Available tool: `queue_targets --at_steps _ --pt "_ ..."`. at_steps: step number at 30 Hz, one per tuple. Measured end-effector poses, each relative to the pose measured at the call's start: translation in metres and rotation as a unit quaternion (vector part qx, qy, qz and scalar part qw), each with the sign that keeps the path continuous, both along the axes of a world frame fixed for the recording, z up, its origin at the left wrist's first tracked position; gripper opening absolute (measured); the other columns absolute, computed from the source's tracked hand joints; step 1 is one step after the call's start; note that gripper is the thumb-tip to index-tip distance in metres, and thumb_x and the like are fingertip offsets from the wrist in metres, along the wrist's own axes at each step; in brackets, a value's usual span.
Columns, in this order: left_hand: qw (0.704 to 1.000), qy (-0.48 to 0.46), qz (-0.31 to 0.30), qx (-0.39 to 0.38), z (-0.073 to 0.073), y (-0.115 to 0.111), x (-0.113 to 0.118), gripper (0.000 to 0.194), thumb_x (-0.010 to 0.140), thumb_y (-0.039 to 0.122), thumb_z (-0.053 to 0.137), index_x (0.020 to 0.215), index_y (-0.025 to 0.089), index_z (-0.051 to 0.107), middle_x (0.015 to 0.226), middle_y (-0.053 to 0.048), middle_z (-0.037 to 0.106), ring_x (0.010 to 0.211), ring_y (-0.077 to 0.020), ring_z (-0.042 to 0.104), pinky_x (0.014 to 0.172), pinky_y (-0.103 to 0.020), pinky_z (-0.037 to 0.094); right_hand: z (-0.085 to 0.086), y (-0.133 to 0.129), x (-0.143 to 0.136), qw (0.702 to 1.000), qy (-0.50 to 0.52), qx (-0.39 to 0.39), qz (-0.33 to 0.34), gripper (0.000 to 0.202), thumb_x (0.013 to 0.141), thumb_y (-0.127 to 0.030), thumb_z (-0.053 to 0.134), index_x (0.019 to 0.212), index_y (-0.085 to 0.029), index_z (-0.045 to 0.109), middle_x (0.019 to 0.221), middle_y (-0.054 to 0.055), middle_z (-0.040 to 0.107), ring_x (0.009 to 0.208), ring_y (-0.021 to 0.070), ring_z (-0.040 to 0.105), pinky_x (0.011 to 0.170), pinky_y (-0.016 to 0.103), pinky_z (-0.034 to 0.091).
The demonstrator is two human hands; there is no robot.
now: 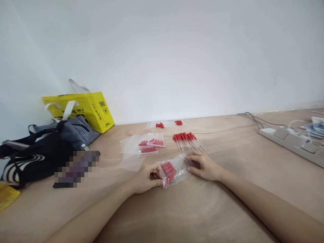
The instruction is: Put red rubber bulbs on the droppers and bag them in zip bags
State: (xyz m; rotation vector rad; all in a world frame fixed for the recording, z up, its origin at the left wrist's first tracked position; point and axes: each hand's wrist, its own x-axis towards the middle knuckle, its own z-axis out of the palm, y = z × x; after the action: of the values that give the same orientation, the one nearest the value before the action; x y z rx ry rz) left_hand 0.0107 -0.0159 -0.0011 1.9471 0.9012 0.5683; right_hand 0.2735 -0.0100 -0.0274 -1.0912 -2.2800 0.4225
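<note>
A clear plastic bag (179,174) lies between my hands, slanting up to the right. Inside it are several red-bulbed droppers (168,170), their thin clear stems toward the upper right. My left hand (150,179) pinches the bag's left edge beside the red bulbs. At the other end, the thumb and fingers of my right hand (201,166) hold the bag near the stem tips. Just beyond, a row of loose droppers (188,141) rests on the table, red ends away from me. To their left are flat clear bags (130,143) with packed droppers (149,149).
Near the wall sit small red pieces (160,125) on clear plastic. A yellow bag (101,114), a striped pouch (73,130) and a black bag (43,153) crowd the left side. On the right lies a power strip (291,145) with grey cables (253,118).
</note>
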Motion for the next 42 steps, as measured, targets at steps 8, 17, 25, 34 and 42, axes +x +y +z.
queue_targets --at_steps 8,17,25,34,42 --pt "0.996 0.032 0.065 0.044 -0.007 0.001 0.003 0.025 0.064 0.027 0.064 0.06 0.015 0.043 0.053 0.006 0.046 0.049 -0.0063 0.042 0.047 -0.017 0.032 -0.001 -0.001 -0.004 1.0 0.004 0.012 0.002 0.03 0.077 -0.028 0.055 0.105 -0.017 0.057 0.099 0.009 0.056 0.09 0.02 0.053 0.079 0.035 0.045" --pt "0.994 0.042 0.083 0.06 -0.01 0.002 0.006 0.028 0.062 0.031 0.065 0.057 0.015 0.043 0.05 0.007 0.043 0.046 -0.0048 0.037 0.044 -0.016 0.03 -0.005 0.001 -0.004 1.0 0.012 0.012 0.002 0.032 0.076 -0.03 0.056 0.107 -0.019 0.057 0.101 0.009 0.055 0.092 0.0205 0.052 0.081 0.036 0.044" --pt "0.959 0.092 0.082 0.256 -0.001 0.003 -0.002 0.029 0.061 0.038 0.067 0.07 0.017 0.049 0.071 0.0 0.052 0.067 -0.014 0.049 0.064 -0.027 0.043 -0.002 -0.001 -0.006 1.0 0.02 0.0 -0.006 0.036 0.075 -0.03 0.057 0.109 -0.017 0.055 0.098 0.009 0.055 0.087 0.0196 0.054 0.078 0.035 0.046" --pt "0.952 0.112 -0.076 0.274 0.001 0.003 -0.022 0.021 0.082 0.024 0.044 0.097 0.021 0.058 0.097 -0.008 0.056 0.093 -0.0183 0.049 0.084 -0.032 0.039 -0.005 0.001 -0.01 0.998 0.054 0.016 -0.027 0.033 0.076 -0.025 0.055 0.108 -0.02 0.055 0.102 0.009 0.056 0.089 0.0198 0.055 0.079 0.037 0.046" --pt "0.942 0.174 0.065 0.279 -0.003 -0.029 -0.043 0.021 0.083 0.027 0.041 0.07 0.019 0.056 0.067 -0.002 0.054 0.064 -0.0137 0.05 0.06 -0.025 0.04 -0.005 -0.002 -0.012 0.999 0.032 0.024 -0.015 0.027 0.077 -0.025 0.053 0.102 -0.018 0.058 0.096 0.008 0.057 0.083 0.0184 0.056 0.075 0.034 0.046"
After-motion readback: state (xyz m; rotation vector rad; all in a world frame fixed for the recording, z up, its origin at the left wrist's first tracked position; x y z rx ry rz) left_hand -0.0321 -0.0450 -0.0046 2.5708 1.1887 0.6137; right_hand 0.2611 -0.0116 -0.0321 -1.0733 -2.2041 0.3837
